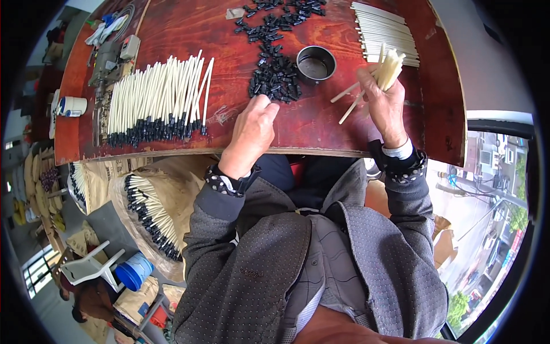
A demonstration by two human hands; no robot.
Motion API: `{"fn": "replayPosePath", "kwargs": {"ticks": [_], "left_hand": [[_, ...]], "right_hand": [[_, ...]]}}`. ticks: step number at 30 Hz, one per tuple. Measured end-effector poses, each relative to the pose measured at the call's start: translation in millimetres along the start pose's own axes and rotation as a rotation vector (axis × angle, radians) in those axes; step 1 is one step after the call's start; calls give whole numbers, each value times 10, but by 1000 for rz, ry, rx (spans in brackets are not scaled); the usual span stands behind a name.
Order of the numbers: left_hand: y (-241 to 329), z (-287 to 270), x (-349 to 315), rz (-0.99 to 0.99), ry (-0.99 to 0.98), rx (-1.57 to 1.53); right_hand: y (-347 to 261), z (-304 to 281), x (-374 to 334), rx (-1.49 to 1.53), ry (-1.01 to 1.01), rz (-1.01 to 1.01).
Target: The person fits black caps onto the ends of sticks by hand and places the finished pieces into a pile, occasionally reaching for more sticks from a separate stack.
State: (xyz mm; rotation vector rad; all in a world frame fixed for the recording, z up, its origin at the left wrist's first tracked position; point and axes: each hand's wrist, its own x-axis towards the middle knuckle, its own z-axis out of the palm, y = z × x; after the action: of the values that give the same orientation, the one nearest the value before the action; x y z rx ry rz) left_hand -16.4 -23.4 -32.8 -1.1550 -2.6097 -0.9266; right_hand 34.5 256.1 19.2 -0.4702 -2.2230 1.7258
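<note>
Here's the desk (189,28), glossy red-brown wood with streaked grain, sweeping across the upper half of the dial. At ten o'clock, the big score: a dense row of capped sticks (157,94), slim and cream, black ends toward the person. More capped sticks (156,213) lie in a clear wrapper between eight and nine, so plenty looks done. Up at twelve, a long trail of black caps (274,80), small and hard-looking, probably plastic; lots left there! Just past one, bare sticks (384,28), smooth and straight, lie side by side, uncapped. At two, the right hand (385,112) grips a bare bundle (391,67), two sticks jutting toward eight. At eleven, the left hand (252,132) bunches its fingers at the caps' near edge; whether it pinches one, can't tell. Finally, a round dark cup (316,79), near half past twelve.
</note>
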Motion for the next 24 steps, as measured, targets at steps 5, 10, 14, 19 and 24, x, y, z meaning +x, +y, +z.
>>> {"fn": "replayPosePath", "kwargs": {"ticks": [5,10,14,19,24], "left_hand": [[-9,-31,1,-21,16,-113],[-85,-23,-91,-111,-17,-200],[-58,-34,-97,-124,8,-183],[-28,16,-130,-202,137,-324],[197,-37,-29,-388,134,-828]], "right_hand": [[-271,53,77,13,86,-210],[-95,340,422,-452,145,-528],[88,441,502,-617,108,-588],[-224,381,352,-325,111,-371],[-549,293,46,233,-31,-30]]}}
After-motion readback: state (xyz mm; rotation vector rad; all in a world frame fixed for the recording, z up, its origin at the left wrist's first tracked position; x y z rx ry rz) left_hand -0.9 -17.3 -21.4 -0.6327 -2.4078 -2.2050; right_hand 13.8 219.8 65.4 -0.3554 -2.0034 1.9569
